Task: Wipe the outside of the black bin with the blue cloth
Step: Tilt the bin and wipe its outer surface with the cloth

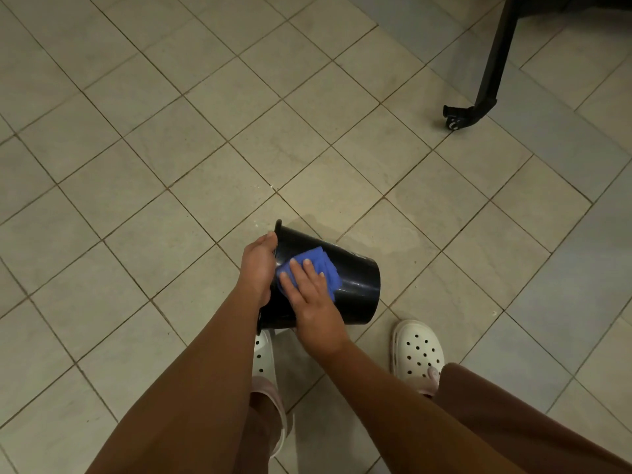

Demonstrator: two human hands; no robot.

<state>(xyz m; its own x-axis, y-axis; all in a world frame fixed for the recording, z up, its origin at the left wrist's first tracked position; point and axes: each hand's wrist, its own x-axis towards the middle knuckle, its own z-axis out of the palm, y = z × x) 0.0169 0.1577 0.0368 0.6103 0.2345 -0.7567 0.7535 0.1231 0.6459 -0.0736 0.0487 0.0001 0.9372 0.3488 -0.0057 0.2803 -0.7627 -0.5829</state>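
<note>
Tiled floor (171,131), one bin (359,289), one cloth (323,263)

No lettering is legible on the black bin (359,285) or elsewhere.

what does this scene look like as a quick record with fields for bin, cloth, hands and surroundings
bin: black bin, tipped on its side, rim toward the left hand
cloth: blue cloth, bunched, against the bin's outer wall
left hand: holds the bin at its rim
right hand: straight fingers press the cloth on the bin
floor: beige tiles, damp-looking patch beyond the bin
nearby: white clogs on the feet; black wheeled leg at top right
</note>
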